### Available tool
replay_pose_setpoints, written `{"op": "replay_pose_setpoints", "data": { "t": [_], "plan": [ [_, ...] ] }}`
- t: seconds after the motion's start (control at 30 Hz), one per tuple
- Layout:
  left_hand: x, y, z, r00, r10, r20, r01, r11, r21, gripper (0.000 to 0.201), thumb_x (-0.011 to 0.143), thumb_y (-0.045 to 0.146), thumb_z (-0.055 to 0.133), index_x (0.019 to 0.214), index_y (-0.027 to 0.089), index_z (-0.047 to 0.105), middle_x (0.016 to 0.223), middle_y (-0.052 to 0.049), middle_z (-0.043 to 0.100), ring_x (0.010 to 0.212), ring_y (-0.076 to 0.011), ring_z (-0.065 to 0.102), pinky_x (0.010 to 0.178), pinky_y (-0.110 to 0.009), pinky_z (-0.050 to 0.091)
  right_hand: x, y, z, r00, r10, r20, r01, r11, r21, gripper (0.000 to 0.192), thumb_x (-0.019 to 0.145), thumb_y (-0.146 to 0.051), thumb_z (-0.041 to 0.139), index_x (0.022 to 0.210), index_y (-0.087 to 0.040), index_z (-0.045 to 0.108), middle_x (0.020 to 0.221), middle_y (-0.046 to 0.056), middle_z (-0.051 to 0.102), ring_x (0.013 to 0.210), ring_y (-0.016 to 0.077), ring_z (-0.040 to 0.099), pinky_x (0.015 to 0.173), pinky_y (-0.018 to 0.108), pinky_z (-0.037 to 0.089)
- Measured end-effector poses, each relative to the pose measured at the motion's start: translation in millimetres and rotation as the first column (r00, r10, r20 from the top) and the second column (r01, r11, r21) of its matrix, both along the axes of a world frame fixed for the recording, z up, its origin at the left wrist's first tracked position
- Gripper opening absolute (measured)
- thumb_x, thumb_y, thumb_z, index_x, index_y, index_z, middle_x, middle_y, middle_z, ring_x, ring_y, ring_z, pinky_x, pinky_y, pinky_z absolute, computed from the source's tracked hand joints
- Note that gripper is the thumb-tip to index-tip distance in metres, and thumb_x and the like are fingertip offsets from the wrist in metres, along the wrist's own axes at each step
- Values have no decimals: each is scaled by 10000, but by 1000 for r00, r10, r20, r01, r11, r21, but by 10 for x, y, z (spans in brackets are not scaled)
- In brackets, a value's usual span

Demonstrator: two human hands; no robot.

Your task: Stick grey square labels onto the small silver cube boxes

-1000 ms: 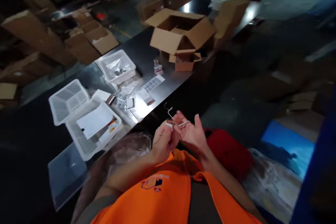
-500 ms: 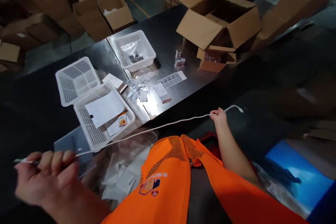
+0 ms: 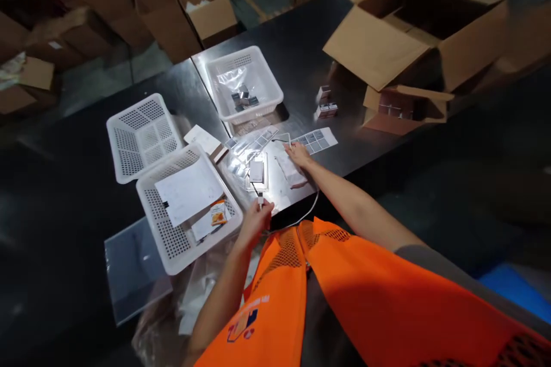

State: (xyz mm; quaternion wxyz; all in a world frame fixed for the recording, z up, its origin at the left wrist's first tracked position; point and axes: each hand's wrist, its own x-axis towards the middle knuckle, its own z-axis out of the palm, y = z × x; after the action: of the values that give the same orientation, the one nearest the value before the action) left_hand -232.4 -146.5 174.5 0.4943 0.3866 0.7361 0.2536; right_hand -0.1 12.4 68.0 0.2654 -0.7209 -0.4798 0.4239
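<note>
The white cable (image 3: 301,219) hangs in a loop over the table edge (image 3: 370,160). The left hand (image 3: 257,221) pinches its plug end; the right hand (image 3: 298,154) lies flat on a small packet (image 3: 289,171) near the label sheet (image 3: 317,140). No writing is readable. A white basket (image 3: 172,241) stands just left.

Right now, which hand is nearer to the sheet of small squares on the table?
Right. The right hand rests just beside the sheet of squares, while the left hand is nearer the table edge, pinching a cable end.
</note>
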Motion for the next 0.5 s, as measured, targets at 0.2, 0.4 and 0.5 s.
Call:
{"op": "replay_pose_setpoints", "data": {
  "t": [0.2, 0.4, 0.5],
  "plan": [
    [525, 391, -902, 998, -51, -34, 44, 982, -182, 257, 941, 347, 680, 1080, 137, 631, 937, -30, 653, 779, -147, 629, 736, -330, 565, -198, -45, -182, 938, 235, 256, -210, 970, -121, 451, 942, -342, 700, 1349, -181, 591, 1515, 123, 476, 1385, 337, 465, 1132, 602, 412],
    [888, 558, -1145, 999, 43, 13, -40, 980, -193, 307, 949, 374, 669, 1148, 143, 628, 1075, -66, 657, 903, -181, 647, 803, -372, 579, -163, 21, -194, 924, 257, 285, -211, 961, -180, 461, 960, -377, 674, 1360, -177, 562, 1406, 124, 554, 1227, 285, 588, 1025, 521, 522],
    [1051, 565, -1081, 985, 160, 71, -151, 981, -120, 320, 934, 361, 688, 1158, 144, 622, 1108, -73, 650, 933, -190, 645, 828, -384, 574, -104, 50, -158, 940, 258, 223, -221, 959, -177, 408, 978, -402, 648, 1308, -170, 589, 1277, 111, 626, 1072, 231, 654, 916, 442, 580]
  ]
}}
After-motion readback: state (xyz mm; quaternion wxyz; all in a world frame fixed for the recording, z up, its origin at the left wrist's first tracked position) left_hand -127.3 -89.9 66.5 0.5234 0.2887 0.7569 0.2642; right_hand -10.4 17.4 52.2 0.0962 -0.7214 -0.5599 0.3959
